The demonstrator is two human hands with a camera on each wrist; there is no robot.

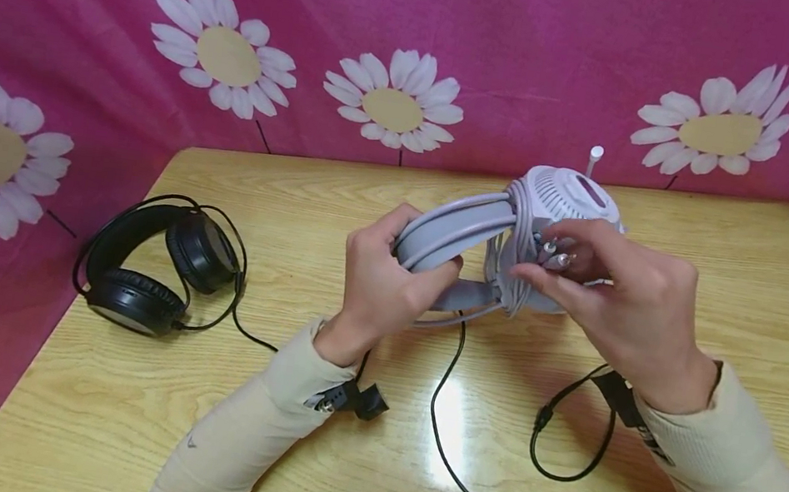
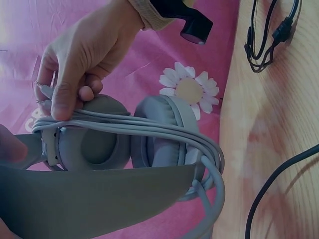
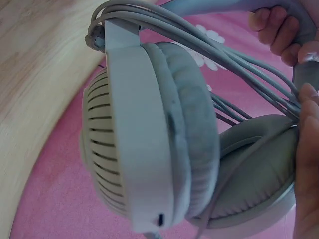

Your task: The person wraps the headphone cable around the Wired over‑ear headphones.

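Note:
A pale grey headset (image 1: 568,193) is held up above the table. Its left end, the padded headband (image 1: 450,237), is gripped by my left hand (image 1: 389,287), thumb on the near side. The headset's grey cable (image 2: 134,124) is wound in several turns across the band beside the ear cups (image 3: 139,134). With thumb and fingertips, my right hand (image 1: 632,305) pinches the cable's end, and small metal-tipped plugs (image 1: 552,256) stick out between the fingers. A white microphone boom (image 1: 594,161) points up behind the slotted ear cup.
A black headset (image 1: 137,298) lies on the wooden table (image 1: 151,414) at the left. Its thin black cable (image 1: 434,416) runs under my forearms toward the right, with a loop (image 1: 562,476) near the right sleeve. A pink flowered cloth (image 1: 541,65) hangs behind the table.

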